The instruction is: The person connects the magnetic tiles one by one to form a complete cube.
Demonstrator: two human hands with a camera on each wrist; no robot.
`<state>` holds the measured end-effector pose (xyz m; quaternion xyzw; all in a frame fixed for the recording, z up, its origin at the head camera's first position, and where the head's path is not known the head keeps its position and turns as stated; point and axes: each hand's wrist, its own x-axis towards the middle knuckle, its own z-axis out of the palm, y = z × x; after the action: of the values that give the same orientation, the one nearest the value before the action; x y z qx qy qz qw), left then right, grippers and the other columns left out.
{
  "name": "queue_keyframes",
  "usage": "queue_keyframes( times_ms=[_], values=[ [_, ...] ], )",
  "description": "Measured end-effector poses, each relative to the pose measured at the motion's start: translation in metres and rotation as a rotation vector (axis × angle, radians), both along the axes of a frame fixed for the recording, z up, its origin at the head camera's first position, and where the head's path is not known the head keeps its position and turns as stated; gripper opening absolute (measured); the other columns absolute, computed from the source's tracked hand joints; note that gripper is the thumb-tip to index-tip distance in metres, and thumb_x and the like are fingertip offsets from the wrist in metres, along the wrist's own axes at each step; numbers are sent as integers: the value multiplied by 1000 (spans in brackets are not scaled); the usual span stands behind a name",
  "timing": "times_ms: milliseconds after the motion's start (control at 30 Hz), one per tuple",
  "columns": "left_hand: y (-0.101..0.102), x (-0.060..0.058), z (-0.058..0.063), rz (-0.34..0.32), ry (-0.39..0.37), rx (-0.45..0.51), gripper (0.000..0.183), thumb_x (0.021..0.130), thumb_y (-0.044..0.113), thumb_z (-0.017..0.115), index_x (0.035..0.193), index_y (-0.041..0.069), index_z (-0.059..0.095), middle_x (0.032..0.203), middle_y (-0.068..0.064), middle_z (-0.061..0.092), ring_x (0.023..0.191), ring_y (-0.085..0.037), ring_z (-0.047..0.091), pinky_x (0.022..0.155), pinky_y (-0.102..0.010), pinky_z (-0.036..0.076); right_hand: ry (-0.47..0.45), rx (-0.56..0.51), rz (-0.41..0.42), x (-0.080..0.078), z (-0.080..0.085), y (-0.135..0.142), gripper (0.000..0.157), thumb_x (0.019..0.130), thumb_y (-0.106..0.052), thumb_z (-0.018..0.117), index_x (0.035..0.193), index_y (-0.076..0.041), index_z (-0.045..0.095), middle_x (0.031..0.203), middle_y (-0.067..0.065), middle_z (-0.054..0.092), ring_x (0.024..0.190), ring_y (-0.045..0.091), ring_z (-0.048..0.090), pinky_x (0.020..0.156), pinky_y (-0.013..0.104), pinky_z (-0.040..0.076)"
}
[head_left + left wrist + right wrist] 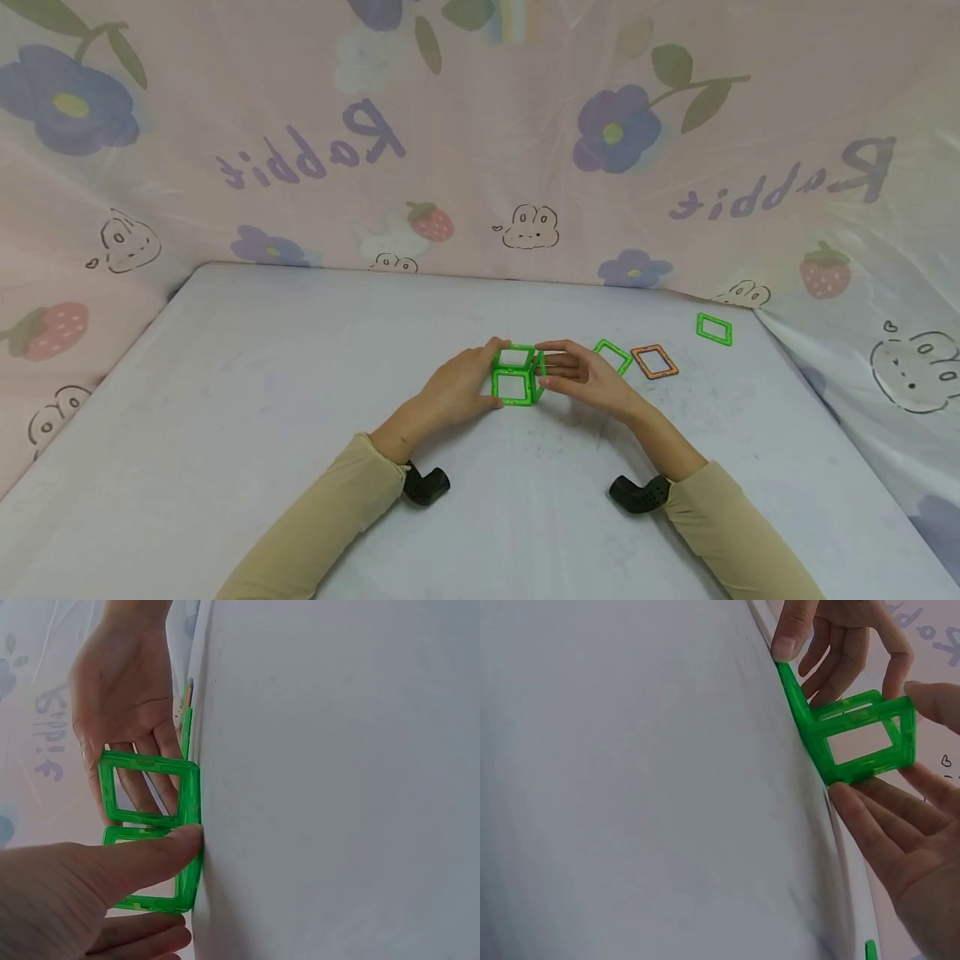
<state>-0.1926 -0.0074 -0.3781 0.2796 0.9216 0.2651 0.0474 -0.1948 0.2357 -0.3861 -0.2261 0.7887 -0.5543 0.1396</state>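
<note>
Several green square magnetic tiles (pixel 513 406) stand joined in a small box shape on the white table. My left hand (pixel 456 387) grips the box from its left side, its thumb (pixel 169 851) across the near face and a fingertip at the upper edge. On the right, a green magnetic tile (pixel 543 367) stands slightly angled from the box. My right hand (pixel 588 379) holds that tile between thumb and forefinger, with its other fingers (pixel 139 780) behind. In the right wrist view, the right thumb meets the lower corner of the green frames (pixel 866 763).
Right of the box, a green tile (pixel 619 353) lies partly behind the right hand, beside an orange tile (pixel 655 362). Farther right lies another green tile (pixel 714 329). A patterned curtain (pixel 465 142) hangs behind the table (pixel 300 350). Black curved pieces (pixel 639 495) sit at both wrists.
</note>
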Motion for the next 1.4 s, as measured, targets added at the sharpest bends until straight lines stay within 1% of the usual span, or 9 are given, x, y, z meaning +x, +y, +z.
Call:
queue_keyframes(
  times_ms=[300, 433, 567, 767, 967, 1100, 1233, 1400],
  values=[
    [1, 0, -1, -4, 15, -11, 78, 80, 21, 79, 144, 17, 34, 121, -12, 62, 105, -23, 59, 85, -41, 51, 15, 16, -17, 1, 0, -2, 52, 93, -15, 64, 139, -3, 44, 132, 23, 55, 122, 38, 54, 92, 31, 52],
    [1, 0, -1, -1, 3, -17, 79, 80, 21, 79, 145, 18, 34, 120, -11, 62, 103, -22, 59, 83, -40, 51, 16, 27, -27, 1, -1, -2, 53, 92, -17, 64, 139, -4, 45, 132, 23, 55, 121, 37, 55, 92, 32, 52],
    [1, 1, 0, -9, -3, -14, 79, 80, 22, 79, 145, 16, 34, 124, -11, 59, 107, -22, 57, 86, -41, 51, 13, 32, -30, 1, -2, -1, 53, 92, -19, 65, 139, -4, 45, 133, 22, 55, 122, 37, 55, 92, 33, 52],
    [-1, 0, 2, -39, -32, 25, 76, 83, 23, 77, 145, 14, 33, 127, -12, 57, 110, -22, 56, 91, -41, 49, 20, 36, -22, 1, -3, 0, 53, 92, -17, 65, 139, -3, 45, 133, 23, 54, 121, 38, 55, 91, 31, 53],
    [-4, -1, 3, -45, -36, 60, 63, 90, 22, 69, 143, 12, 36, 134, -13, 55, 122, -26, 53, 100, -43, 45, 46, 57, -50, 1, 0, 0, 50, 91, -17, 67, 136, -5, 48, 131, 21, 55, 116, 36, 59, 89, 29, 54],
    [-7, -2, 4, -47, -27, 97, 52, 93, 18, 64, 139, 10, 41, 134, -13, 55, 125, -27, 51, 103, -43, 43, 68, 62, -66, 1, 1, 2, 46, 91, -14, 67, 133, -5, 52, 129, 20, 57, 114, 33, 60, 87, 27, 53],
    [-9, -3, 4, -64, -19, 143, 43, 95, 9, 59, 135, 8, 43, 130, -15, 57, 123, -29, 54, 102, -43, 44, 86, 60, -85, 0, 2, 2, 42, 90, -13, 67, 129, -3, 56, 124, 19, 60, 109, 27, 62, 85, 28, 54],
    [-11, -4, 3, -80, -4, 190, 38, 94, -2, 53, 131, 3, 45, 123, -19, 60, 115, -30, 58, 95, -42, 48, 118, 73, -134, -1, 3, 2, 35, 89, -14, 69, 121, -2, 61, 107, 16, 65, 94, 15, 64, 78, 28, 55]
  ],
)
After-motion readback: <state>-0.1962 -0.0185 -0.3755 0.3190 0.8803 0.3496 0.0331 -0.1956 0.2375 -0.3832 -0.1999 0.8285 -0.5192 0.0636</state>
